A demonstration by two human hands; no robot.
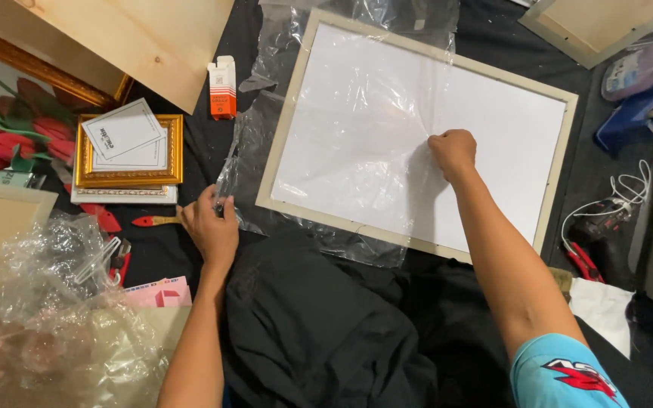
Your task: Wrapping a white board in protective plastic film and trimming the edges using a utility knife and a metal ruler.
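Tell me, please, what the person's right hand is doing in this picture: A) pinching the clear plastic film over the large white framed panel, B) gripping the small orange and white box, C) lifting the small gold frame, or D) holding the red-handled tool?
A: the right hand is closed in a fist on the clear plastic film, which puckers toward it over the white framed panel, while the left hand holds the film's edge.

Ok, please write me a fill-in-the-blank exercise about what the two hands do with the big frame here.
1. The right hand pinches the clear ____ on the big frame.
2. The left hand grips the wrap at the frame's ____ side.
3. The small frame has a ____ border.

Missing words: plastic wrap; left; gold
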